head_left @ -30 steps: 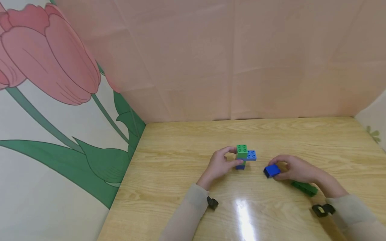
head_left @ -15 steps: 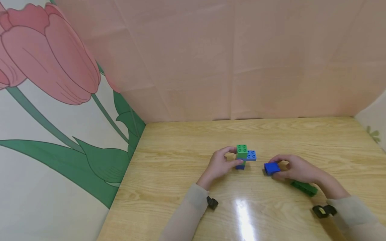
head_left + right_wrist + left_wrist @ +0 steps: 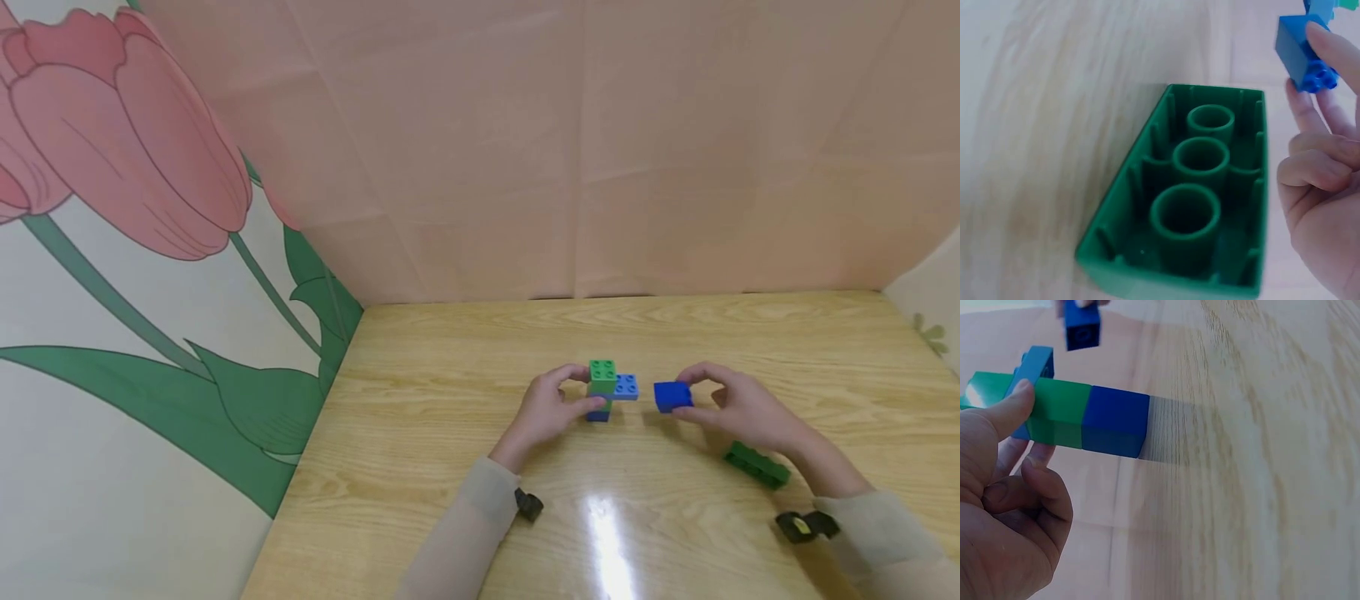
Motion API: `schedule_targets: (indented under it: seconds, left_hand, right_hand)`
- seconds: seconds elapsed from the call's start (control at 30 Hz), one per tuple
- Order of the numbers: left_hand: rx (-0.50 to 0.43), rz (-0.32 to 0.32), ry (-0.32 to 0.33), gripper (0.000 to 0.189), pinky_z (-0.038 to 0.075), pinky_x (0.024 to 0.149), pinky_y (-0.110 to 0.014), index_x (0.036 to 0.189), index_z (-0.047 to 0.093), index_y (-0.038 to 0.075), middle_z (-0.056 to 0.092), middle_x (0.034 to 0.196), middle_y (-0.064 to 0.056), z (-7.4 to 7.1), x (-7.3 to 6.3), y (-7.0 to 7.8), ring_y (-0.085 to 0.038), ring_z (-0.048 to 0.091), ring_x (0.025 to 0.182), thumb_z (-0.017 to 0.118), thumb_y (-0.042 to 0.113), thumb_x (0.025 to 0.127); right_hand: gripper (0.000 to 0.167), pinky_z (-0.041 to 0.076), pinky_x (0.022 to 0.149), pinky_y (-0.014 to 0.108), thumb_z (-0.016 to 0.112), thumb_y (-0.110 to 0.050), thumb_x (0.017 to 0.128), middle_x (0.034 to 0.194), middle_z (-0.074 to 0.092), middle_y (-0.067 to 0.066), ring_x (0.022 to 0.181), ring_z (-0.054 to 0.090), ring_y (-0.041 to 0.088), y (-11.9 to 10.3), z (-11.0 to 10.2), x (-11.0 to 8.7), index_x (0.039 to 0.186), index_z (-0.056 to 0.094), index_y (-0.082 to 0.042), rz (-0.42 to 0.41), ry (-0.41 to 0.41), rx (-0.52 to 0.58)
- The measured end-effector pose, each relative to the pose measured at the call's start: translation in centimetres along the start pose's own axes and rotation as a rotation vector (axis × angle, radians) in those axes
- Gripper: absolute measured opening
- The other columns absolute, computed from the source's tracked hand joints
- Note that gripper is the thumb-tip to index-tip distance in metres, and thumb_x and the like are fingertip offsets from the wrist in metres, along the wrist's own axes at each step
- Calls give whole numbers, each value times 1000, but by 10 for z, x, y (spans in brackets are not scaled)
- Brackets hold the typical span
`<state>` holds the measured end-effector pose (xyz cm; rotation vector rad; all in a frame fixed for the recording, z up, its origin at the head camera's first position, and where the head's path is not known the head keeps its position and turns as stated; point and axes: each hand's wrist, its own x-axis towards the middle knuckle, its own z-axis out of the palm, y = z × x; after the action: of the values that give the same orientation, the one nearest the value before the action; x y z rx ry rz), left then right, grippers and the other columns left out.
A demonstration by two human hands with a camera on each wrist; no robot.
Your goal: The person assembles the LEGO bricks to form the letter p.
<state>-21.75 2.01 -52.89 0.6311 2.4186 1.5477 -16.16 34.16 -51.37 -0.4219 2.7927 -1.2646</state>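
Observation:
My left hand [image 3: 549, 408] grips a small stack of toy building bricks, thumb and fingers around its middle. From the top the stack has a green brick [image 3: 602, 375], a light blue brick [image 3: 626, 387] jutting right, another green brick [image 3: 1060, 412] and a dark blue brick [image 3: 1116, 422] at the bottom. To the right, my right hand [image 3: 746, 410] pinches a blue building brick [image 3: 672, 397] between thumb and fingers. Its studs [image 3: 1319, 78] point back toward that palm. A short gap separates this brick from the light blue one in the head view.
A long dark green brick [image 3: 757, 465] lies on the wooden table [image 3: 420, 517] below my right wrist, its hollow underside and tubes showing in the right wrist view. A pink sheet [image 3: 465, 167] hangs behind the table, and a tulip-printed panel [image 3: 135, 317] borders its left side.
My right hand has lifted the blue brick and moved it away from me, turning it on the way. The left hand and the stack have stayed put.

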Motion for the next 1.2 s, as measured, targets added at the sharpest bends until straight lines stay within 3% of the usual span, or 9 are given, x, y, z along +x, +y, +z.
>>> schedule_targets:
  seconds: [0.13,0.23,0.6,0.9,1.2]
  left_hand:
    - [5,-1,2,39,50,102,-38,125,69,31,64,124,23,0,0,0,-2,53,128,80,45,91]
    - [1,-6,3,38,49,102,-39,124,69,32,64,124,23,1,0,1,-2,52,129,80,45,91]
    - [15,-11,10,37,50,101,-37,124,70,33,65,122,23,2,0,2,-3,54,127,80,45,91]
    - [23,-13,15,37,50,101,-38,124,69,33,65,123,23,3,0,3,-3,54,128,79,46,91]
    - [22,-15,24,36,50,101,-38,122,70,33,65,121,24,4,1,2,-3,54,127,80,46,90]
  right_hand:
    - [37,42,46,30,78,-27,96,128,61,16,63,59,20,-8,1,2,128,62,-15,-5,43,92]
    - [38,39,43,29,77,-23,97,127,63,15,52,52,15,-15,2,4,131,62,-15,-27,72,114]
    - [42,40,49,28,80,-14,93,126,64,1,53,43,12,-35,7,16,133,69,-19,-156,157,47]
    - [37,35,40,28,82,-16,92,114,67,2,44,35,10,-41,10,20,125,67,-20,-110,147,112]
    - [35,35,39,27,74,-15,99,107,67,5,45,41,9,-42,16,24,132,65,-15,-109,116,174]
